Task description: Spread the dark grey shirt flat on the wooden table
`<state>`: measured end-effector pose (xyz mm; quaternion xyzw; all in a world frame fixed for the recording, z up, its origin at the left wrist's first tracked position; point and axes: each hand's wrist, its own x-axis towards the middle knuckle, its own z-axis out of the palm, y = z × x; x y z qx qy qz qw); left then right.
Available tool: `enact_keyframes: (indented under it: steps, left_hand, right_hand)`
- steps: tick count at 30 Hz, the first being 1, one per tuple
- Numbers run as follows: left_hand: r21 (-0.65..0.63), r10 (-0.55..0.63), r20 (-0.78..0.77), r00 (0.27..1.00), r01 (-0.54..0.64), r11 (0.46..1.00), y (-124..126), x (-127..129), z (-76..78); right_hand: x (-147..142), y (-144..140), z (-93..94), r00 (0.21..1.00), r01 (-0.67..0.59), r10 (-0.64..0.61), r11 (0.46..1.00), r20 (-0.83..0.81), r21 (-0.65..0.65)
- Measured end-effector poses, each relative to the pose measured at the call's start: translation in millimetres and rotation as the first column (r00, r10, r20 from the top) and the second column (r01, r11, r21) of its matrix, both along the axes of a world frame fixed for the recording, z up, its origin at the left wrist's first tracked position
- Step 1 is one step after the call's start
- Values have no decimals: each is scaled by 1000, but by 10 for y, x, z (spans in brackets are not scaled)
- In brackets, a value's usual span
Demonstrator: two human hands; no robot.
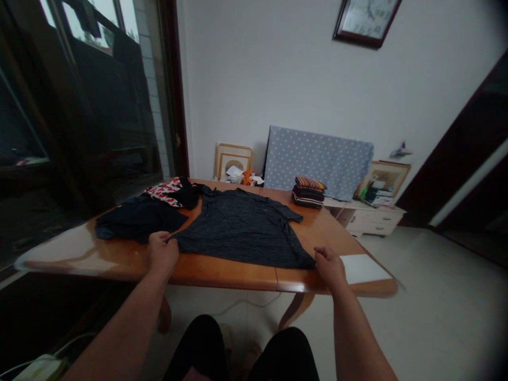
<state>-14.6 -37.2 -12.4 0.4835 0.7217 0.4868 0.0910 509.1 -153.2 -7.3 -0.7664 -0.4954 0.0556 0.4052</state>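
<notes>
A dark grey T-shirt (246, 227) lies spread over the wooden table (238, 270), its hem toward me and its sleeves and collar toward the far side. My left hand (162, 254) pinches the hem's left corner. At the opposite corner, my right hand (330, 265) has its fingers closed on the hem as well. Between the two hands the hem runs nearly straight, and the fabric shows light wrinkles.
Dark clothes (138, 217) and a red-and-white patterned garment (166, 191) are heaped at the table's left. A folded clothes stack (308, 192) stands at the far right. A white sheet (365, 269) lies near the right edge. Behind is a low white cabinet (371, 219).
</notes>
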Motion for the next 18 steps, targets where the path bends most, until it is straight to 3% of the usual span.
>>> enact_keyframes:
  steps: [2,5,9,18]
  left_hand:
    - [-6,-10,-82,997,10,1000,-18,30,51]
    - [-66,-62,-209,976,49,997,-59,82,126]
    - [-89,-57,-250,967,36,995,-96,102,156]
    - [38,24,-185,983,-18,999,-178,45,156]
  right_hand:
    - [-24,-19,-37,999,-43,45,997,25,-70]
    - [-77,-29,-47,995,-1,14,991,95,-137]
    - [-119,-38,7,994,7,12,984,108,-178]
    - [71,-214,154,959,278,-280,959,-31,-58]
